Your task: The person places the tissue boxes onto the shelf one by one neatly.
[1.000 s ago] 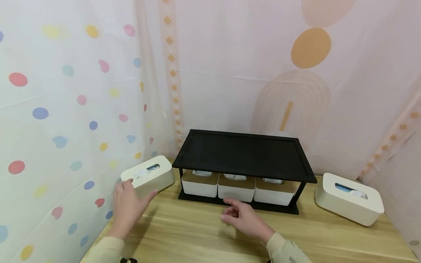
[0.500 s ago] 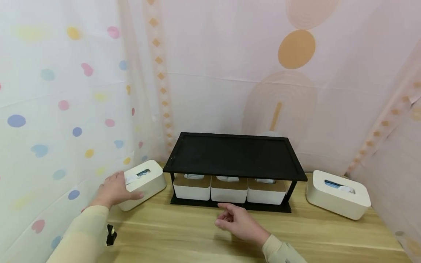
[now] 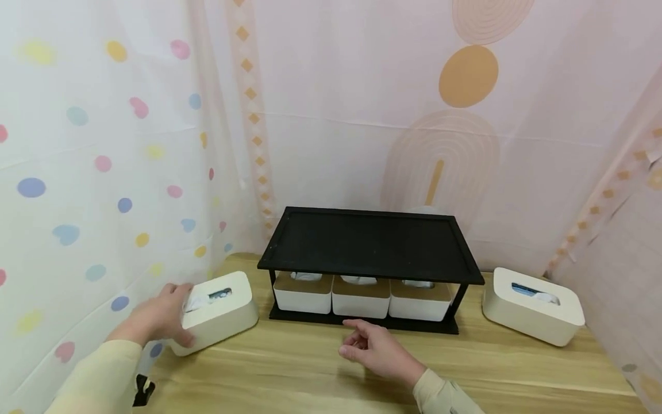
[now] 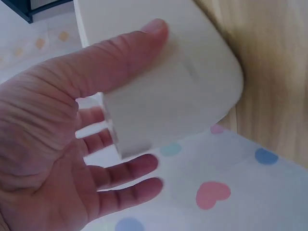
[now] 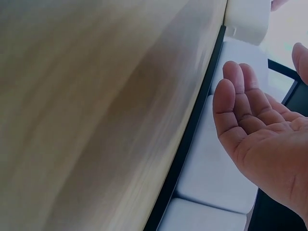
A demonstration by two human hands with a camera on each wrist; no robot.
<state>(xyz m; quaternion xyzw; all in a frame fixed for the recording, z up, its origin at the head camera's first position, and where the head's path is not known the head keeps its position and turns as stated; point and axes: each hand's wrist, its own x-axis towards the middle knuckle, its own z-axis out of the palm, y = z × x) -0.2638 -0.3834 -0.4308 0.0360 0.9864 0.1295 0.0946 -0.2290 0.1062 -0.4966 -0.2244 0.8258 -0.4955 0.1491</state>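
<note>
At the left end of the table, my left hand (image 3: 164, 315) grips the near end of a cream tissue box (image 3: 224, 323). In the left wrist view the thumb lies along a side of that box (image 4: 183, 91); two fingers pass behind its edge and two others stick out past it. The box has an oval opening on top with tissue and a blue pack showing. My right hand (image 3: 380, 351) hovers in front of the black rack (image 3: 369, 244), fingers loosely curled, holding nothing. Under the rack's top stand three white boxes (image 3: 359, 306) with brown lids and tissues poking out.
Another cream tissue box (image 3: 532, 316) stands at the right end of the wooden table (image 3: 289, 368). A dotted curtain (image 3: 103, 230) borders the left side and a pink curtain (image 3: 331, 161) hangs behind. A small black object (image 3: 143, 390) shows below the left sleeve.
The left hand went from the top of the left tissue box to its near end, and the box has shifted and turned toward the front left. The right hand stays nearly still.
</note>
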